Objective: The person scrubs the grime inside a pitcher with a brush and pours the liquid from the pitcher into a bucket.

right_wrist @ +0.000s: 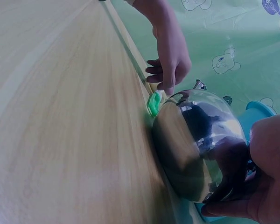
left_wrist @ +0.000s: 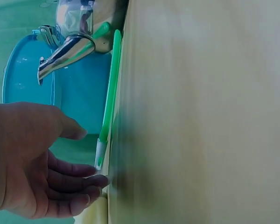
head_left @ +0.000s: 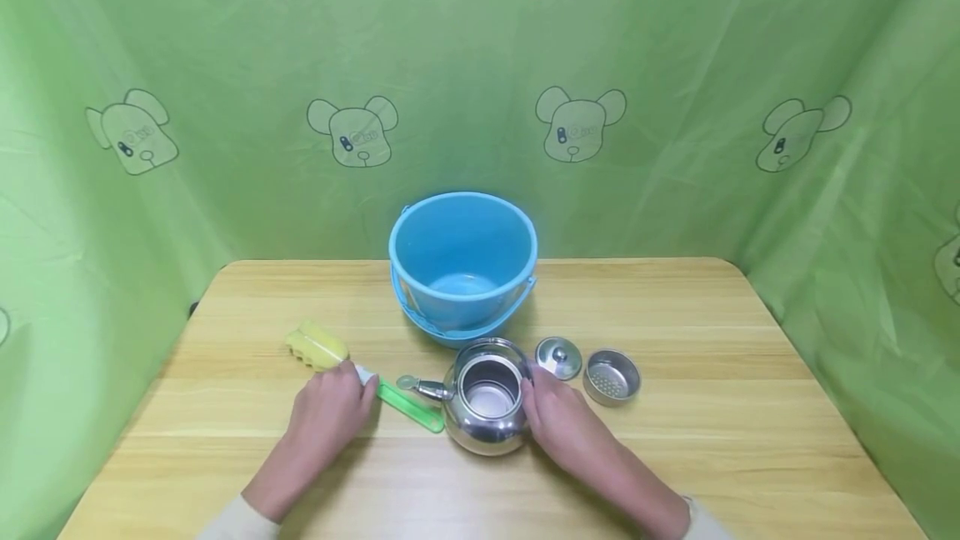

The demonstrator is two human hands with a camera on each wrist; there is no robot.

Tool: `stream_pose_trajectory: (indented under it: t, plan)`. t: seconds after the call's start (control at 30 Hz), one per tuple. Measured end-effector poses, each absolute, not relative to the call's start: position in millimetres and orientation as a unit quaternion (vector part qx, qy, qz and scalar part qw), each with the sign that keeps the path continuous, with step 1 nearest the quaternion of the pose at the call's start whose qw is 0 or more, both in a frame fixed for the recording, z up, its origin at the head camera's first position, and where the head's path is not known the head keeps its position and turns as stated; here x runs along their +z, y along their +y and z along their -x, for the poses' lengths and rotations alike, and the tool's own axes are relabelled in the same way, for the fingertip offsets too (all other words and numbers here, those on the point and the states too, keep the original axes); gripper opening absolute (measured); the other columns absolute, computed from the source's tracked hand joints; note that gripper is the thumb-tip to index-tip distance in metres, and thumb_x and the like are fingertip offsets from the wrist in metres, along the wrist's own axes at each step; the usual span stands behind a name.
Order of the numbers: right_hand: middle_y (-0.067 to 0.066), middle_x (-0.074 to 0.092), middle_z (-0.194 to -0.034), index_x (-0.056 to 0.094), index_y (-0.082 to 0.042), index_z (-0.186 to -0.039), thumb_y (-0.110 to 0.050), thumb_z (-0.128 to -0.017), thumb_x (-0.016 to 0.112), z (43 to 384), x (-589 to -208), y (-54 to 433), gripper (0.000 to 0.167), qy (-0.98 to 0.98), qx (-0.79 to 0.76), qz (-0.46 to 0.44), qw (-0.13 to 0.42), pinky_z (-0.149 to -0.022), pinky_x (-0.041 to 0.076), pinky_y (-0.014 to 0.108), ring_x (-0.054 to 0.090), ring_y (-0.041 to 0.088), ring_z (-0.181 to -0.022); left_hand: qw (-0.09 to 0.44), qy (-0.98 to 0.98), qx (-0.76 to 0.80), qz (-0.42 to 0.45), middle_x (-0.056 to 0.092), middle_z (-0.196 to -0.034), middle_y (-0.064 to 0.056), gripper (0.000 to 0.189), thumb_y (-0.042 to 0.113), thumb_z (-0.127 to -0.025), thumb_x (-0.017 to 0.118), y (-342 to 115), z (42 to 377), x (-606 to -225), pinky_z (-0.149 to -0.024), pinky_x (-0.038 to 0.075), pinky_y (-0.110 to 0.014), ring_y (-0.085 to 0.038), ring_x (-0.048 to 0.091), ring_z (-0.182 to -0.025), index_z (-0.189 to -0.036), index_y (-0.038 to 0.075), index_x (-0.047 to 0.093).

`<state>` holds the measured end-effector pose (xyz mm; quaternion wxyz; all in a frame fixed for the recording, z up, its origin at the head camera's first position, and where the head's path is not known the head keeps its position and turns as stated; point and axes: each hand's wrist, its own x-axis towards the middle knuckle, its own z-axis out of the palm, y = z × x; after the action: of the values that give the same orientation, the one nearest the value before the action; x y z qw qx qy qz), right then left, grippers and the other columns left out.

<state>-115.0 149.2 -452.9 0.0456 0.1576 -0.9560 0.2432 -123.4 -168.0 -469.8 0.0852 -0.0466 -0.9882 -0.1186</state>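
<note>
A sponge brush (head_left: 408,407) with a green handle and a yellow sponge head lies on the table at left. My left hand (head_left: 330,411) is over its neck; the left wrist view shows the thumb and loosely bent fingers apart, fingertips right beside the neck. A shiny steel teapot (head_left: 487,432) stands upright without its lid, spout pointing left toward the brush. With my right hand (head_left: 558,419) I grip the teapot at its right side, fingers partly hidden behind it. Its round steel lid (head_left: 558,358) and a perforated strainer cup (head_left: 612,377) lie to the right.
Behind the teapot stands a light blue bucket (head_left: 405,290), its handle hanging down in front. The wooden table (head_left: 720,423) has rounded far corners. A green curtain (head_left: 480,40) printed with animal heads surrounds it at the back and sides.
</note>
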Motion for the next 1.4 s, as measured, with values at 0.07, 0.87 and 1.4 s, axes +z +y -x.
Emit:
stream_pose_trajectory:
  t: [0.07, 0.87, 1.4]
  plan:
    - [0.026, 0.068, -0.131, 0.056, 0.008, -0.138, -0.017, -0.109, 0.047, 115.1, -453.1, 149.3, 0.039, -0.957, 0.241, -0.157, 0.046, -0.102, 0.057, 0.049, 0.068, 0.04, -0.122, 0.074, -0.99, -0.112, 0.036, 0.044, -0.056, -0.001, 0.046, 0.032, -0.099, 0.067, -168.0, 126.5, -469.6, -0.039, 0.031, -0.022, -0.014, 0.04, -0.046, -0.063, 0.011, 0.048]
    - [0.015, 0.072, -0.111, 0.06, 0.003, -0.128, -0.017, -0.109, 0.047, 115.6, -450.8, 146.9, 0.031, -0.957, 0.245, -0.15, 0.036, -0.094, 0.06, 0.046, 0.073, 0.029, -0.105, -0.054, -0.988, -0.115, -0.082, 0.054, -0.065, -0.008, 0.038, 0.038, -0.1, 0.055, -169.8, 142.7, -458.6, -0.047, 0.04, -0.034, -0.023, 0.052, -0.055, -0.079, 0.006, 0.055]
    - [0.019, 0.071, -0.117, 0.06, 0.002, -0.128, -0.017, -0.109, 0.047, 114.4, -450.4, 147.0, 0.03, -0.959, 0.242, -0.143, 0.028, -0.095, 0.06, 0.048, 0.072, 0.034, -0.109, -0.026, -0.991, -0.115, -0.059, 0.051, -0.065, -0.012, 0.014, 0.004, -0.102, 0.043, -186.1, 137.8, -455.6, -0.042, 0.041, -0.031, -0.026, 0.052, -0.053, -0.091, -0.004, 0.048]
